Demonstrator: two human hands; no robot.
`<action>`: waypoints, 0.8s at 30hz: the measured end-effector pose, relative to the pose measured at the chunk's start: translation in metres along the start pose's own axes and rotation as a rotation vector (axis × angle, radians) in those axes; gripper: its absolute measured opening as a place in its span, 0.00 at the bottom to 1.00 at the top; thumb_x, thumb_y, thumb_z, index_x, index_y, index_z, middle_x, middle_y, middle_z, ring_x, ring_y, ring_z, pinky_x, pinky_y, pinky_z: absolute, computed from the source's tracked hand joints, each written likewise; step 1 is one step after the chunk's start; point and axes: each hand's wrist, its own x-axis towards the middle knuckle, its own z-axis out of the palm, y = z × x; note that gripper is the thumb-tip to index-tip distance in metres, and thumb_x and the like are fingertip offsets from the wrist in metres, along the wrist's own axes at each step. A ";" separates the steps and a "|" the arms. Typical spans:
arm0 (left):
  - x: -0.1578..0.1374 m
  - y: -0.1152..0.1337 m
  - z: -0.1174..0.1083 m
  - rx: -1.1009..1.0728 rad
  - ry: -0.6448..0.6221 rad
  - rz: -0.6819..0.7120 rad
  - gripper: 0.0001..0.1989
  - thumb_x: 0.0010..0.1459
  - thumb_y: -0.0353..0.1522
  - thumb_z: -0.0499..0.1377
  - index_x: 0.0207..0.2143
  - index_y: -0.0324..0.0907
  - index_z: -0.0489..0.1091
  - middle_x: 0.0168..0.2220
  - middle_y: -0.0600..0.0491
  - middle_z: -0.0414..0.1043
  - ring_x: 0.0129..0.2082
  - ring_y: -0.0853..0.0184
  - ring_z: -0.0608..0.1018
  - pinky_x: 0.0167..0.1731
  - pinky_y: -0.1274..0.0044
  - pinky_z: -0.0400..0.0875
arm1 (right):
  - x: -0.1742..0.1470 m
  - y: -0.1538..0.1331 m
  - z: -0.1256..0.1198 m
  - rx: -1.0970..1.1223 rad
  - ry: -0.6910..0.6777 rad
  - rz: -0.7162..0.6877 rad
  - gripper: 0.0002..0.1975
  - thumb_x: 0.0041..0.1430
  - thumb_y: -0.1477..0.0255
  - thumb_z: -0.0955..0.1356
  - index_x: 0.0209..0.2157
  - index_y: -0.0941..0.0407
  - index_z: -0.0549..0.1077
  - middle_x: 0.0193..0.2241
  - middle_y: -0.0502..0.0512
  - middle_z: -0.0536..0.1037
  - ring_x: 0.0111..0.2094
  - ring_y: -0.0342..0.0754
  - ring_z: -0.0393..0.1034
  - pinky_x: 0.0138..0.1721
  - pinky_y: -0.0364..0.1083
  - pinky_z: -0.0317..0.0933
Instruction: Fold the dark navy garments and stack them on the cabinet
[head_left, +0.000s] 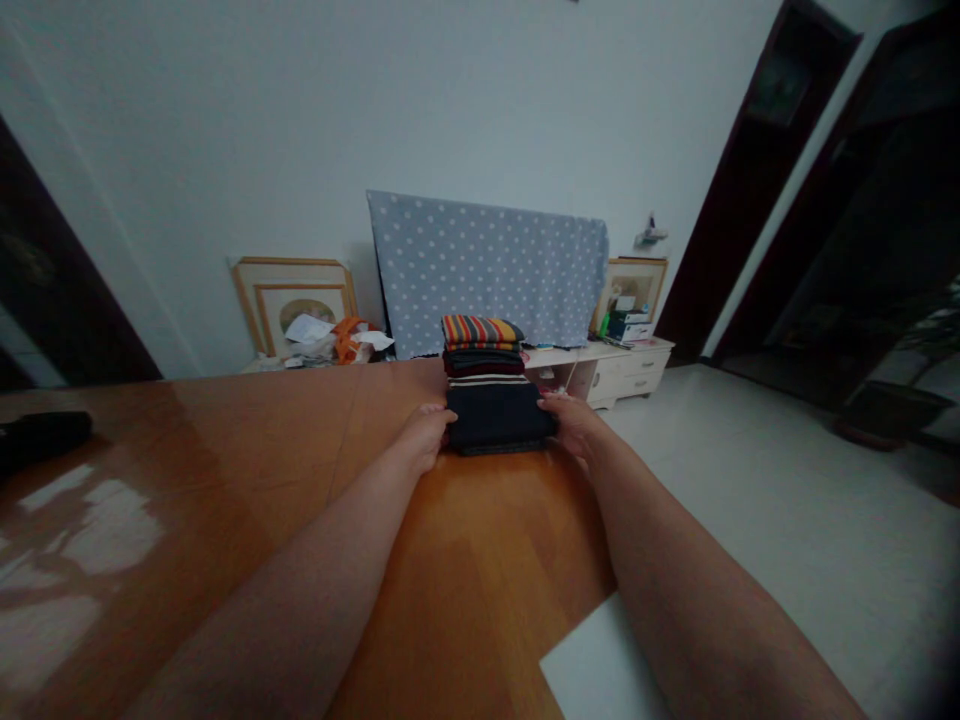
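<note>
Both arms reach forward over a wooden table (465, 580) to a folded dark navy garment (495, 415) with light stripes along its far part. My left hand (429, 432) grips its left edge, thumb on top and fingers at the side. On the opposite edge my right hand (574, 422) holds it the same way, thumb on top. Other dark folded cloth shows just under the garment's near edge. Right behind it stands a stack of folded clothes (484, 360), topped by a folded cloth with red, yellow and grey stripes (480, 330). The fingers under the edges are partly hidden.
A white sheet (600, 665) lies at the table's near right. Some black item (45, 440) is at the far left. Beyond the table are a polka-dot cloth cover (487, 270), a white low cabinet (630, 375), framed pictures and a potted plant (892, 405).
</note>
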 end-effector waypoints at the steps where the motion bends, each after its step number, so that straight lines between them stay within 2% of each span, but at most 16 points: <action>1: 0.001 0.000 0.000 -0.008 0.005 -0.005 0.04 0.51 0.27 0.64 0.30 0.40 0.72 0.28 0.50 0.77 0.27 0.65 0.77 0.31 0.76 0.69 | 0.000 0.000 0.000 0.043 -0.014 0.025 0.08 0.51 0.75 0.68 0.35 0.53 0.76 0.34 0.53 0.81 0.36 0.48 0.75 0.38 0.45 0.69; 5: 0.003 -0.001 -0.001 -0.039 -0.073 -0.025 0.08 0.51 0.31 0.66 0.35 0.39 0.75 0.33 0.48 0.80 0.32 0.63 0.79 0.35 0.74 0.72 | 0.000 0.000 0.002 0.167 -0.036 0.099 0.09 0.51 0.75 0.69 0.37 0.55 0.76 0.35 0.53 0.81 0.35 0.48 0.75 0.38 0.44 0.69; 8: 0.004 -0.002 -0.001 -0.041 -0.132 -0.009 0.10 0.50 0.28 0.66 0.37 0.38 0.76 0.37 0.47 0.81 0.34 0.63 0.80 0.38 0.74 0.73 | 0.002 0.001 0.002 0.143 -0.026 0.105 0.10 0.51 0.75 0.69 0.38 0.55 0.76 0.36 0.54 0.82 0.35 0.48 0.75 0.37 0.44 0.69; 15: 0.008 -0.005 0.000 -0.001 -0.094 0.043 0.16 0.45 0.25 0.66 0.39 0.40 0.74 0.40 0.47 0.80 0.33 0.65 0.80 0.36 0.75 0.73 | 0.006 0.001 0.002 0.143 -0.027 0.103 0.09 0.52 0.72 0.69 0.38 0.54 0.76 0.36 0.54 0.82 0.33 0.48 0.75 0.34 0.45 0.68; 19: 0.001 0.000 0.003 0.014 -0.023 0.041 0.19 0.43 0.24 0.65 0.41 0.41 0.71 0.37 0.48 0.79 0.30 0.66 0.79 0.31 0.77 0.71 | 0.003 -0.005 0.006 0.088 -0.031 0.054 0.16 0.46 0.77 0.70 0.40 0.54 0.77 0.34 0.52 0.82 0.30 0.46 0.74 0.34 0.44 0.67; 24: -0.020 0.013 0.008 0.041 0.019 0.032 0.14 0.43 0.23 0.61 0.35 0.41 0.70 0.27 0.54 0.76 0.22 0.69 0.75 0.24 0.80 0.67 | -0.002 -0.010 0.011 0.057 -0.083 0.054 0.22 0.41 0.78 0.69 0.42 0.55 0.77 0.31 0.51 0.82 0.28 0.47 0.73 0.31 0.43 0.65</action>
